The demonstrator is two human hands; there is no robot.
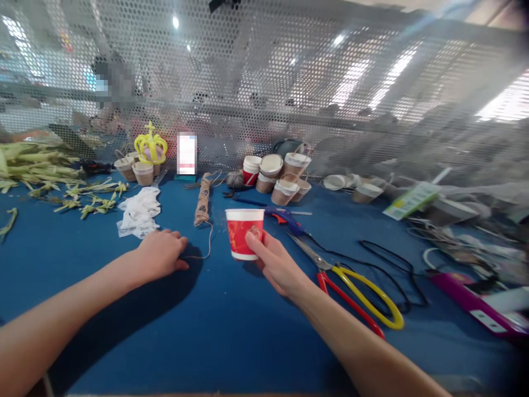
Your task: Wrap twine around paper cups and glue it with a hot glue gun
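The single view looks out from the person's head, facing forward and down across a blue tabletop (225, 342) that fills the lower half of the frame. It sits close enough for the left hand (159, 255) and right hand (278, 266) to show around mid-frame; a perforated screen (256, 66) spans the upper half.

At the table's (223, 342) far left corner there's a heap of pale green leaves (33, 162). A yellow crown (151, 148) sits close to the far edge, before a grey perforated screen (264, 66). Toward the right edge lies something purple (460, 295), a green-and-white label (413, 199) farther back.
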